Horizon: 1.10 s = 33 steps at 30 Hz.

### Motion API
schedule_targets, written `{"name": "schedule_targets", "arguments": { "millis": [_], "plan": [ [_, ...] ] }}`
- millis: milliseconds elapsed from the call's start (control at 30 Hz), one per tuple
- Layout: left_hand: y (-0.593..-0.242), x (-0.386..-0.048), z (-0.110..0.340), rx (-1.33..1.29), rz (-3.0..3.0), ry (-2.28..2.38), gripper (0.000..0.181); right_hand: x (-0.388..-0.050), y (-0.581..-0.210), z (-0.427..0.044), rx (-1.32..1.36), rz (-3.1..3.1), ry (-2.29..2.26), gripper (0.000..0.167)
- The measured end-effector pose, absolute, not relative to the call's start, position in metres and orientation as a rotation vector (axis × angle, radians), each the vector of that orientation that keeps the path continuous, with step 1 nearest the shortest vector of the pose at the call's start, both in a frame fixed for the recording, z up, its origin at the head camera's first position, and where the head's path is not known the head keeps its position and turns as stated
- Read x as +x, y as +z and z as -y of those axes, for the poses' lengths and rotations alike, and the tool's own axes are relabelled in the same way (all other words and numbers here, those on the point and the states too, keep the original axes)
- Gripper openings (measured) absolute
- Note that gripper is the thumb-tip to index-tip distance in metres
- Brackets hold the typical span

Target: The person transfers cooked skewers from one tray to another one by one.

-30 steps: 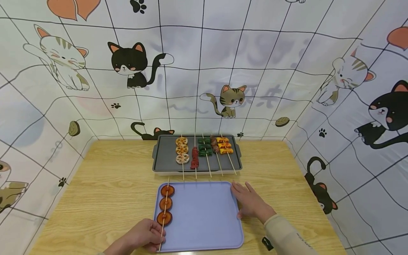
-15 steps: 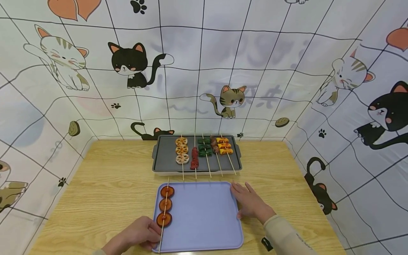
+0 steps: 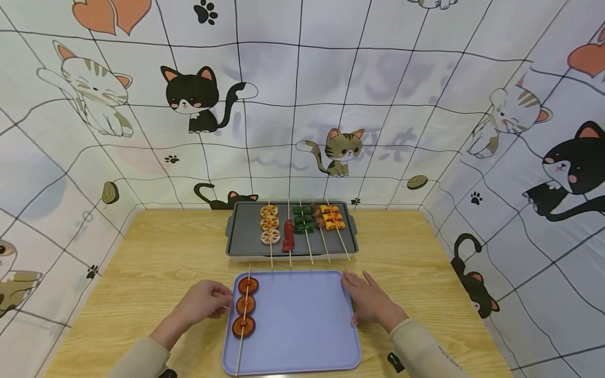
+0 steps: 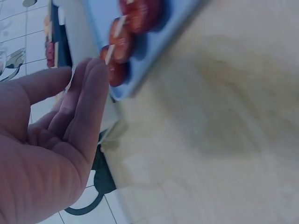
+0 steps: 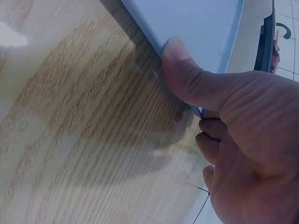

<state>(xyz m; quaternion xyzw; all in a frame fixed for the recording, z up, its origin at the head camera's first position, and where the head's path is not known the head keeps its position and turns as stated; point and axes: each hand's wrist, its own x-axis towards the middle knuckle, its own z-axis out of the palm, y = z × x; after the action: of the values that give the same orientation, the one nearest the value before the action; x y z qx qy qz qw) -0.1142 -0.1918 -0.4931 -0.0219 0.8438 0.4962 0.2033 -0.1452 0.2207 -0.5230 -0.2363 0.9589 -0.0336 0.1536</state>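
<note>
A skewer of three glossy brown round slices (image 3: 246, 305) lies along the left side of the lilac tray (image 3: 302, 325). My left hand (image 3: 203, 303) hovers beside the tray's left rim, fingers loosely bent and thumb apart from them, holding nothing. In the left wrist view, its fingers (image 4: 88, 100) appear near the brown slices (image 4: 122, 39), with a gap of table beyond. At the tray's upper right corner, my right hand (image 3: 371, 301) rests against the rim. In the right wrist view, the thumb (image 5: 187, 70) presses the tray's edge (image 5: 196, 28).
Behind the tray stands a dark grey grill pan (image 3: 246, 231) carrying several skewers: lotus root slices (image 3: 270, 224), red meat (image 3: 289, 236), green pieces (image 3: 303, 219), brown meat (image 3: 318, 215) and yellow pieces (image 3: 333, 217). Cat-print cloth (image 3: 269, 121) walls in the wooden table (image 3: 165, 252).
My left hand has let go of the skewer's lower stick and moved up and left, out beside the tray's rim. The skewer stays on the tray, and the right hand has not moved.
</note>
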Motion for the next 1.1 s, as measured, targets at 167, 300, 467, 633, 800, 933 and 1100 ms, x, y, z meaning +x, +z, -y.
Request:
{"name": "schedule_targets", "arguments": {
  "millis": [167, 300, 467, 633, 800, 933, 1100],
  "plan": [
    [-0.490, -0.132, 0.176, -0.115, -2.335, 1.510, 0.026, -0.145, -0.523, -0.220, -0.677, -2.747, -0.091, 0.109],
    [-0.491, -0.142, 0.160, -0.133, -2.299, 1.584, 0.029, -0.144, -0.521, -0.219, -0.677, -2.747, -0.087, 0.108],
    [-0.496, -0.154, 0.143, -0.188, -2.240, 1.665, 0.032, -0.144, -0.521, -0.219, -0.677, -2.748, -0.074, 0.108],
    [-0.500, -0.165, 0.127, -0.256, -2.234, 1.683, 0.031, -0.144, -0.521, -0.219, -0.668, -2.751, -0.061, 0.109],
    [-0.502, -0.171, 0.115, -0.200, -2.217, 1.674, 0.031, -0.145, -0.522, -0.219, -0.665, -2.750, -0.055, 0.109],
    [-0.505, -0.173, 0.108, -0.142, -2.175, 1.656, 0.033, -0.144, -0.521, -0.218, -0.664, -2.749, -0.048, 0.108],
    [-0.506, -0.173, 0.103, -0.211, -2.094, 1.707, 0.035, -0.144, -0.521, -0.218, -0.661, -2.750, -0.043, 0.108]
  ]
}}
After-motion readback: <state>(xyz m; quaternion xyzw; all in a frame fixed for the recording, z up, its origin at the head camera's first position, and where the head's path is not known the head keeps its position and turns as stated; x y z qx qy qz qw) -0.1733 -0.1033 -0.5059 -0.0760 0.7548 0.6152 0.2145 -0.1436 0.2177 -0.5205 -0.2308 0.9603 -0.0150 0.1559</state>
